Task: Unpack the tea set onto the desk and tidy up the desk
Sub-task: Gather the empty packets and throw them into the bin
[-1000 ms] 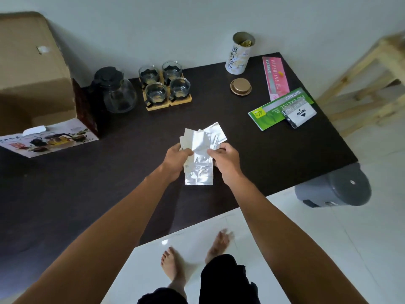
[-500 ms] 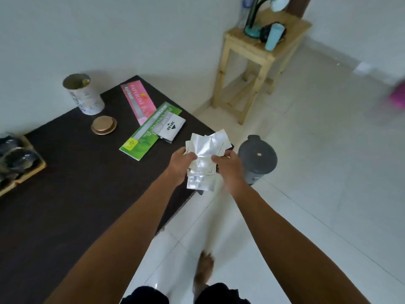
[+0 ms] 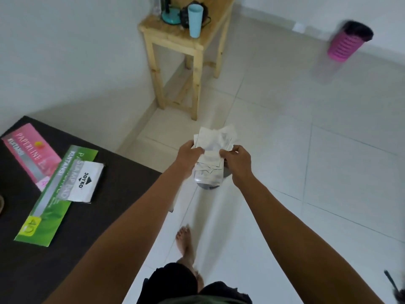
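Observation:
Both hands hold one bundle of silver foil packets (image 3: 212, 150) out over the white floor, past the desk's right edge. My left hand (image 3: 189, 153) pinches the bundle's left side and my right hand (image 3: 237, 159) grips its right side. Directly under the packets a small grey bin (image 3: 208, 186) stands on the floor, mostly hidden by them. The dark desk (image 3: 122, 172) fills the lower left. The tea set is out of view.
On the desk lie a pink paper pack (image 3: 30, 154), a green paper pack (image 3: 50, 207) and a white Joyko packet (image 3: 84, 183). A wooden side table (image 3: 175, 40) with a blue cup (image 3: 195, 20) stands by the wall. A pink basket (image 3: 348, 40) sits far right.
My view and both hands have swung right, carrying the foil packets off the desk and out over the grey bin. The teapot, cups and tin have left the view.

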